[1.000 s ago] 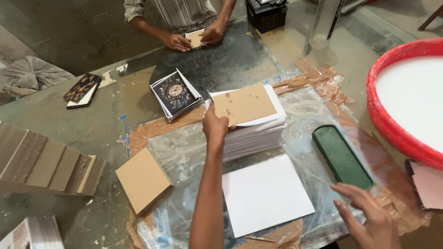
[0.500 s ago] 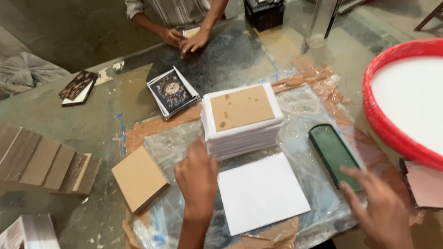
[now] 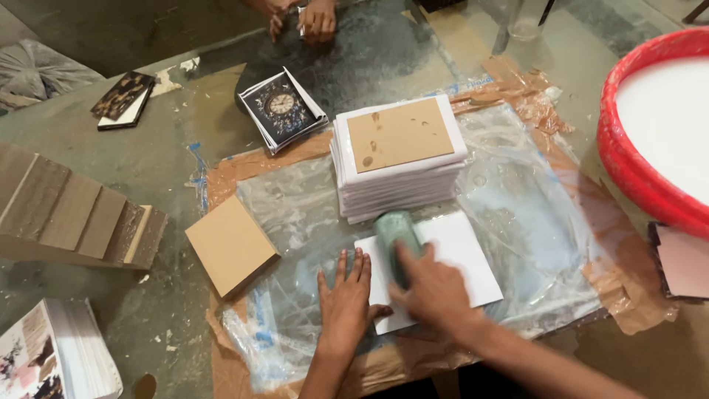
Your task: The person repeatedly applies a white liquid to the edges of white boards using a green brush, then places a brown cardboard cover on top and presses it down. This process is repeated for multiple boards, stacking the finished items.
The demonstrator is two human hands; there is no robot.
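The left hand (image 3: 346, 295) lies flat, fingers spread, on the left edge of the white sheet (image 3: 458, 255) that rests on the plastic-covered tabletop (image 3: 517, 192). The right hand (image 3: 432, 288) is wrapped around a green block (image 3: 393, 233), covering its near end and blurring it.

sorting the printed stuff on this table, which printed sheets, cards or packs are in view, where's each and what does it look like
Clock print stack: top middle, square, dark with a round pale dial, white edges.
Dark printed cards: upper left, small rectangles, black with a brownish pattern.
Printed sheet stack: bottom left corner, white pile, top sheet pink and dark.
White sheet: centre, blank, under the left hand and right hand with a green roller.
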